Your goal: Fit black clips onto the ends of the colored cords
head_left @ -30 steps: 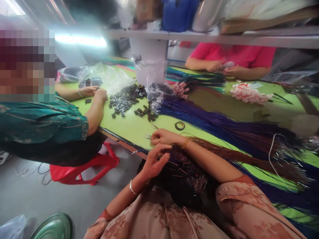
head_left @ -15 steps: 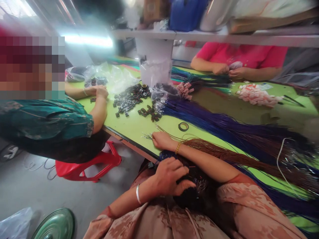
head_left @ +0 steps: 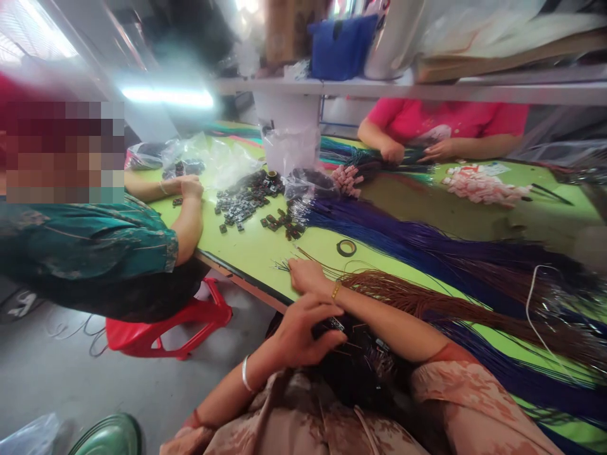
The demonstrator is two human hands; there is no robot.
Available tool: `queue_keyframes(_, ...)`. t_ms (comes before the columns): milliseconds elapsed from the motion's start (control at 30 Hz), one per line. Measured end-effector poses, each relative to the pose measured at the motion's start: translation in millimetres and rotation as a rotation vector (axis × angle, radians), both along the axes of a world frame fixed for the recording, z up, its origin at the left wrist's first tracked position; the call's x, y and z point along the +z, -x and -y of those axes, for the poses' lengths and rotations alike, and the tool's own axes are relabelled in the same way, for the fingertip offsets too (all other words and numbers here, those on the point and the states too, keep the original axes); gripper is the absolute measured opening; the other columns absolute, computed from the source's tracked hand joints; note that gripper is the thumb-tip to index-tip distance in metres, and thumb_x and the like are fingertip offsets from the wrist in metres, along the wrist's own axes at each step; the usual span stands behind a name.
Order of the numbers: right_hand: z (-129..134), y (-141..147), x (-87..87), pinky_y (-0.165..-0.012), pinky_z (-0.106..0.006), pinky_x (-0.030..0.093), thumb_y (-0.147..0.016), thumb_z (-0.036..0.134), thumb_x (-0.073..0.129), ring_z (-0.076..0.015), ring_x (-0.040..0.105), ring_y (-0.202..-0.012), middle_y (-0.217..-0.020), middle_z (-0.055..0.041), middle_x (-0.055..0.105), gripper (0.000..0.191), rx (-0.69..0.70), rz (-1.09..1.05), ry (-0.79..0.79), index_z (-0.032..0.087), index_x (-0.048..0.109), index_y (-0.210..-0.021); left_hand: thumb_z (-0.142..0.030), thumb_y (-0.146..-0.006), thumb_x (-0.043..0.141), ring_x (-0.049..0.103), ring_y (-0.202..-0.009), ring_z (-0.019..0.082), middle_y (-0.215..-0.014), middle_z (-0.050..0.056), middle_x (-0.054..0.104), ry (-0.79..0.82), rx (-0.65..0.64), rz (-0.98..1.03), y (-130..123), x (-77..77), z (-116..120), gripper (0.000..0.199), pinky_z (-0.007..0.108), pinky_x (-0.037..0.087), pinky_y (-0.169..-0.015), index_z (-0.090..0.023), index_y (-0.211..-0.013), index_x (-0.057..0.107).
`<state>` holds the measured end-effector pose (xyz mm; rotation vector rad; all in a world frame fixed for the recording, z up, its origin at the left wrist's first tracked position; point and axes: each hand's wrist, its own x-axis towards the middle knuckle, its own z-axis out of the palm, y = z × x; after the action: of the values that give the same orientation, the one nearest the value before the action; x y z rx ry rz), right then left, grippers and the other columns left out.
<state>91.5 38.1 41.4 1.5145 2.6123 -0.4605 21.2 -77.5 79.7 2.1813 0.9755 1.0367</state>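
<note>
My right hand is closed at the table's near edge, and a small bunch of thin wires with metal tips sticks out to its left. My left hand hovers over my lap, close to the right wrist, with thumb and fingers apart and nothing visible between them. Beneath it lies a dark pile with small connectors and loose wire ends in it; most of its detail is lost in shadow. Brown wires run along the table beside my right forearm.
On the green table lie black connectors, a tape roll, blue wires and pink-tipped pieces. A co-worker in teal sits left on a red stool; another in pink works opposite. A shelf spans above.
My left hand has moved left, and its fingers have lifted from the dark pile. My right hand keeps its place with the wires. The opposite co-worker's hands have moved apart.
</note>
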Motion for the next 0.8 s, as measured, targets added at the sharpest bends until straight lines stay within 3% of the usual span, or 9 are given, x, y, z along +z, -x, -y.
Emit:
queue_keyframes(100, 5, 1, -1.0, -0.075, -0.033, 0.050, -0.092, 0.024, 0.042, -0.0240, 0.066, -0.096, -0.104, -0.0139, 0.067, 0.026, 0.027, -0.022, 0.001, 0.017, 0.057, -0.112, -0.028, -0.090, 0.050, 0.061, -0.089, 0.019, -0.092, 0.008, 0.068, 0.022, 0.249, 0.060, 31, -5.7, -33, 0.020, 0.033, 0.048, -0.083, -0.018, -0.096, 0.066)
queue_keyframes(233, 11, 3, -0.8, -0.075, -0.034, 0.051, -0.084, 0.018, 0.049, -0.0256, 0.065, -0.096, -0.104, -0.0152, 0.065, 0.029, -0.003, -0.020, -0.079, 0.015, 0.055, -0.112, -0.018, -0.089, 0.044, 0.061, -0.086, 0.019, -0.097, 0.010, 0.065, 0.000, 0.552, -0.178, 67, -26.6, -103, 0.026, 0.032, 0.049, -0.079, -0.017, -0.104, 0.066)
queue_keyframes(300, 12, 3, -0.7, -0.073, -0.034, 0.051, -0.082, 0.015, 0.049, -0.0258, 0.065, -0.093, -0.103, -0.0162, 0.065, 0.030, -0.006, -0.005, -0.090, 0.013, 0.055, -0.111, -0.005, -0.083, 0.041, 0.057, -0.104, 0.021, -0.115, 0.011, 0.062, -0.054, 0.535, -0.385, 77, -36.5, -136, 0.040, 0.034, 0.046, -0.092, -0.017, -0.115, 0.063)
queue_keyframes(367, 12, 3, -0.7, -0.072, -0.034, 0.050, -0.080, 0.014, 0.050, -0.0258, 0.065, -0.093, -0.104, -0.0170, 0.064, 0.031, 0.023, -0.004, -0.095, 0.012, 0.054, -0.111, 0.001, -0.078, 0.040, 0.053, -0.113, 0.022, -0.127, 0.010, 0.057, -0.067, 0.402, -0.583, 81, -44.1, -162, 0.050, 0.035, 0.041, -0.100, -0.018, -0.119, 0.061)
queue_keyframes(433, 11, 2, -1.0, -0.073, -0.033, 0.050, -0.078, 0.013, 0.051, -0.0253, 0.064, -0.093, -0.105, -0.0170, 0.064, 0.033, 0.042, -0.003, -0.093, 0.011, 0.054, -0.111, 0.002, -0.077, 0.040, 0.053, -0.110, 0.021, -0.124, 0.010, 0.058, -0.040, 0.299, -0.727, 81, -50.0, -178, 0.048, 0.034, 0.041, -0.099, -0.018, -0.114, 0.063)
queue_keyframes(533, 11, 1, -2.0, -0.074, -0.032, 0.049, -0.079, 0.012, 0.051, -0.0245, 0.063, -0.094, -0.105, -0.0169, 0.063, 0.032, 0.045, 0.004, -0.097, 0.012, 0.053, -0.110, -0.005, -0.082, 0.041, 0.056, -0.099, 0.022, -0.109, 0.013, 0.060, 0.017, 0.386, -0.803, 86, -56.9, -185, 0.031, 0.034, 0.045, -0.088, -0.015, -0.099, 0.065)
queue_keyframes(667, 12, -2, -2.2, -0.073, -0.031, 0.046, -0.084, 0.015, 0.046, -0.0236, 0.063, -0.092, -0.103, -0.0151, 0.064, 0.025, 0.027, -0.029, -0.112, 0.014, 0.053, -0.108, -0.015, -0.086, 0.047, 0.054, -0.100, 0.025, -0.102, 0.014, 0.059, -0.016, 0.619, -0.583, 104, -61.3, -175, 0.017, 0.037, 0.043, -0.086, -0.016, -0.088, 0.063)
queue_keyframes(733, 11, -4, -1.4, -0.072, -0.030, 0.044, -0.089, 0.018, 0.042, -0.0222, 0.063, -0.089, -0.100, -0.0127, 0.065, 0.021, 0.012, -0.110, -0.108, 0.015, 0.054, -0.105, -0.019, -0.085, 0.051, 0.055, -0.100, 0.024, -0.098, 0.012, 0.061, -0.015, 0.695, -0.312, 114, -60.7, -166, 0.011, 0.037, 0.043, -0.088, -0.016, -0.087, 0.062)
queue_keyframes(800, 10, -7, -0.1, -0.072, -0.029, 0.042, -0.090, 0.021, 0.041, -0.0198, 0.062, -0.085, -0.096, -0.0091, 0.067, 0.019, 0.001, -0.239, -0.086, 0.017, 0.056, -0.102, -0.024, -0.083, 0.056, 0.059, -0.091, 0.021, -0.091, 0.009, 0.064, 0.107, 0.733, 0.058, 123, -59.0, -157, 0.010, 0.034, 0.046, -0.081, -0.017, -0.088, 0.060)
